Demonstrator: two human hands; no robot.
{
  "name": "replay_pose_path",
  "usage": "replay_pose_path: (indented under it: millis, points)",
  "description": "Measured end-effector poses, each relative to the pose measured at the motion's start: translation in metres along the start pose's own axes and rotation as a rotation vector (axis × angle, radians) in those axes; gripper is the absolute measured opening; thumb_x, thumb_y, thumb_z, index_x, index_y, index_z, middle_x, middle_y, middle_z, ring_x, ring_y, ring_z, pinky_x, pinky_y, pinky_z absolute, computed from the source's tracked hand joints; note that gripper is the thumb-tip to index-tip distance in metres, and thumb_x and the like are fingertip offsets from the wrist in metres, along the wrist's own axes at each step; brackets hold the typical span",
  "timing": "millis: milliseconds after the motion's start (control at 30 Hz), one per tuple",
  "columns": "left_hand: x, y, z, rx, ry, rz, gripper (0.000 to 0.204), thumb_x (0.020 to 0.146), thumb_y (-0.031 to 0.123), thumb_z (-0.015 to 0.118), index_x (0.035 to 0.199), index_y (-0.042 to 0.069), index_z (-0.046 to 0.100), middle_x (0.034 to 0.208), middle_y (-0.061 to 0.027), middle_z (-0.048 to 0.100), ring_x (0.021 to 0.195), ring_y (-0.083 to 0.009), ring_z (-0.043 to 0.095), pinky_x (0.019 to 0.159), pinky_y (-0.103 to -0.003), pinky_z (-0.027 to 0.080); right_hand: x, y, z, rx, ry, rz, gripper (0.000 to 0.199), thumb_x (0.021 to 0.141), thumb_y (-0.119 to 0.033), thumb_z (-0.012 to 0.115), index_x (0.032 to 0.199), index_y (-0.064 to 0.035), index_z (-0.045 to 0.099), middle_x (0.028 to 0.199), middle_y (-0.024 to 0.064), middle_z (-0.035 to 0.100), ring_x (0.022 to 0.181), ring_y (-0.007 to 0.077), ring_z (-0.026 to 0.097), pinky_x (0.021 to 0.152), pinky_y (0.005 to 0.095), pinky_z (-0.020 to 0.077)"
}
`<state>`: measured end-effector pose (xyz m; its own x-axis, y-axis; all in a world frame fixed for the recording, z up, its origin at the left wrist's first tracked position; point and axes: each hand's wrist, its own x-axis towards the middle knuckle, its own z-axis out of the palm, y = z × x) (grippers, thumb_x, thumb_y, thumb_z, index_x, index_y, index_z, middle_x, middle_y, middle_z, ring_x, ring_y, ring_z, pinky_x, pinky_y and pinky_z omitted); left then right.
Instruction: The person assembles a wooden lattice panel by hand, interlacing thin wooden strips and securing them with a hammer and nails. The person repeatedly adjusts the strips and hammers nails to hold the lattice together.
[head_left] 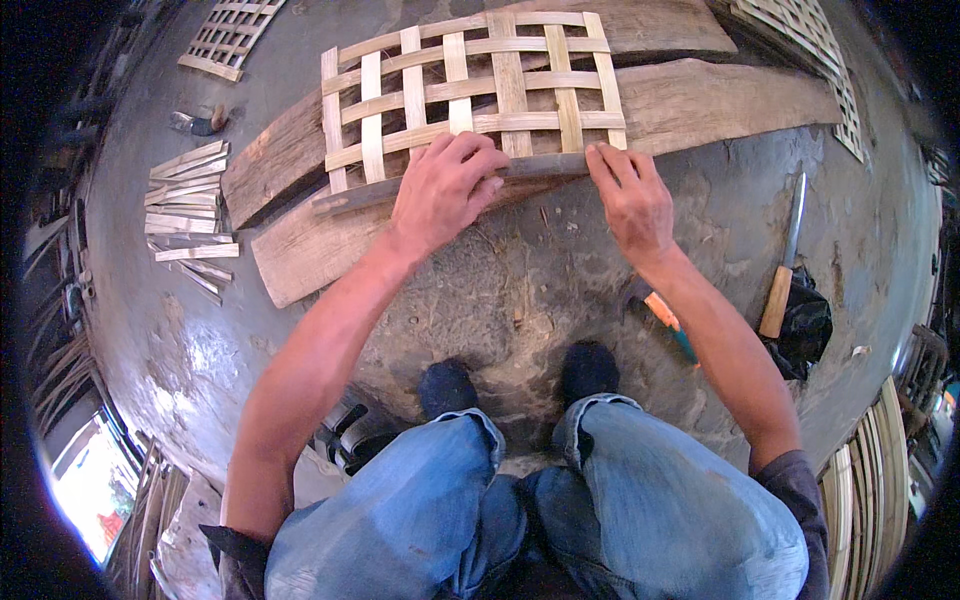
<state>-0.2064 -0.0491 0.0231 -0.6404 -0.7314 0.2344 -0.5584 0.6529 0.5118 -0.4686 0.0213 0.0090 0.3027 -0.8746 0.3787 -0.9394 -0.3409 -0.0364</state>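
A woven lattice of pale bamboo strips (470, 95) lies on rough wooden planks (700, 105) in front of me. A darker bamboo strip (540, 165) runs along the lattice's near edge. My left hand (445, 190) presses down on this strip near its middle, fingers curled over it. At the strip's right end, near the lattice's lower right corner, my right hand (630, 195) rests with its fingertips on the strip. I am squatting, with my knees in blue jeans (540, 510) below.
A knife with a wooden handle (785, 260) lies on the ground at the right, beside a black bag (805, 325). An orange and teal handled tool (668, 325) lies under my right forearm. Loose bamboo strips (190, 215) are piled at left. Other lattices (228, 35) lie at the back.
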Motion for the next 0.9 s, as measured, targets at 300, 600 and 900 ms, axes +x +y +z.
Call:
replay_pose_path:
  millis: [300,600,900]
  points:
    - [0.011,-0.020,0.008,-0.105,-0.027,0.181,0.016,0.084,0.013,0.070,0.100,0.010,0.067,0.106,-0.0032,0.063,0.095,-0.0265,0.059,0.086,-0.039,0.052,-0.002,0.008,-0.003,0.057,-0.075,0.038,0.040,0.081,-0.008,0.063,0.120,-0.0063,0.065,0.119,0.0074,0.062,0.109,0.0271,0.059,0.089,0.0348,0.0542]
    - [0.010,-0.016,0.006,-0.073,-0.013,0.148,0.014,0.085,0.013,0.068,0.099,0.011,0.065,0.107,-0.0022,0.063,0.097,-0.0264,0.058,0.085,-0.039,0.052,0.003,-0.082,-0.195,1.010,0.195,-0.227,0.015,0.079,-0.010,0.074,0.094,-0.0080,0.074,0.092,0.0057,0.074,0.081,0.0189,0.072,0.073,0.0317,0.0601]
    - [-0.002,-0.017,0.004,-0.065,-0.031,0.126,0.014,0.086,0.014,0.067,0.099,0.011,0.064,0.107,-0.0026,0.062,0.097,-0.0267,0.058,0.086,-0.040,0.052,0.044,-0.127,-0.262,1.629,0.096,0.056,0.008,0.079,-0.009,0.078,0.077,-0.0050,0.071,0.085,0.0085,0.074,0.072,0.0164,0.071,0.055,0.0237,0.0613]
